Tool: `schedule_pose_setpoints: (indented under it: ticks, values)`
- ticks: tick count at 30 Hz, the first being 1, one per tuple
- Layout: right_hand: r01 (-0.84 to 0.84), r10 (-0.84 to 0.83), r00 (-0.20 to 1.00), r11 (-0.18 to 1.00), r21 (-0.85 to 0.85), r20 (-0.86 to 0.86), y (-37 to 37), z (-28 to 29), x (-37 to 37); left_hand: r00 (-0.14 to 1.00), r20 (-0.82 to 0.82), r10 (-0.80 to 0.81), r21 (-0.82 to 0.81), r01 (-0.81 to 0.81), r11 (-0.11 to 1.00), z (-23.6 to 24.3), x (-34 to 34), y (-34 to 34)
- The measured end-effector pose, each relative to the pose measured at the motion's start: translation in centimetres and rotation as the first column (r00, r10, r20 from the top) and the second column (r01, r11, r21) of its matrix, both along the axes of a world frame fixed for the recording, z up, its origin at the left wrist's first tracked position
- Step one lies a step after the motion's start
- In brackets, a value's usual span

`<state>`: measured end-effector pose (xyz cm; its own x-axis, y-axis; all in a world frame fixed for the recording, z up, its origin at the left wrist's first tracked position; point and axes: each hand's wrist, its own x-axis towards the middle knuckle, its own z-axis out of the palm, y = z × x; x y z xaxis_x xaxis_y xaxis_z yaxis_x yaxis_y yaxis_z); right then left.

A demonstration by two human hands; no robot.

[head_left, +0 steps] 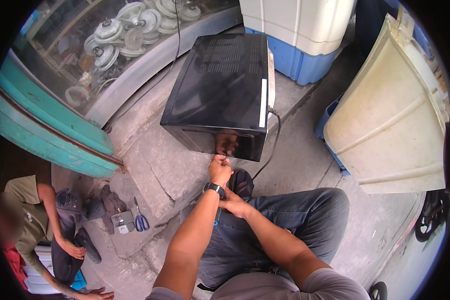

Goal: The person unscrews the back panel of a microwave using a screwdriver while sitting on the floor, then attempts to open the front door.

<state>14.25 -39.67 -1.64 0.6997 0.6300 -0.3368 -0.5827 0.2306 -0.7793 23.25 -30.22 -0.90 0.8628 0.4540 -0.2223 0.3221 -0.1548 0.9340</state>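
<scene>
Black box (215,90), microwave-like, sits upper centre of frame on grey concrete (147,155), vent slots on top, shiny side toward the person. Dark cord (276,145) comes off its R side & runs down nr a dark shoe (242,183). L hand (220,171), mid-frame w/ watch (214,189) on wrist, is at box's lower near edge; its fingers are bunched together there, can't tell if clamped on anything. R hand (236,205) is just below, by L wrist; its fingers partly hidden, can't tell if apart or together. Small blue thing (215,223) just below R hand, too small to ID. Lower L of frame: blue-handled scissors (141,223) beside grey case (122,222), another person (35,220) nearby. Upper R: cream-and-blue bin (295,30), plus cream bin (385,110). Upper L: pale round parts (130,30) piled behind glass.
</scene>
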Motion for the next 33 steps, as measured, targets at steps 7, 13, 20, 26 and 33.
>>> schedule_pose_setpoints:
  ticks: [7, 13, 20, 26, 33]
  values:
    - [-0.141, 0.157, 0.981, 0.980, 0.142, -0.110, -1.1, -1.4, 0.9, 0.993, -0.108, -0.042, -0.226, 0.016, 0.974, 0.6, 0.4, 0.8]
    - [0.070, -0.021, 0.989, 0.938, -0.339, 0.147, 0.5, -2.6, 0.0, 0.997, -0.028, -0.071, -0.241, 0.062, 0.968, 0.7, 0.9, -0.2]
    - [0.160, -0.063, 0.947, 0.943, -0.291, 0.316, 0.4, -1.2, -0.5, 0.998, -0.064, 0.015, -0.291, -0.034, 0.956, 0.1, 0.9, 0.2]
    - [-0.122, 0.181, 0.944, 0.968, -0.220, 0.274, -1.4, 0.4, -0.2, 0.994, -0.059, 0.094, -0.400, -0.110, 0.910, 1.8, -0.1, 1.4]
    - [-0.323, 0.429, 0.880, 0.855, -0.406, 0.203, -1.6, 4.4, -0.4, 0.882, 0.197, 0.427, 0.639, -0.446, 0.627, 4.2, -10.2, 20.3]
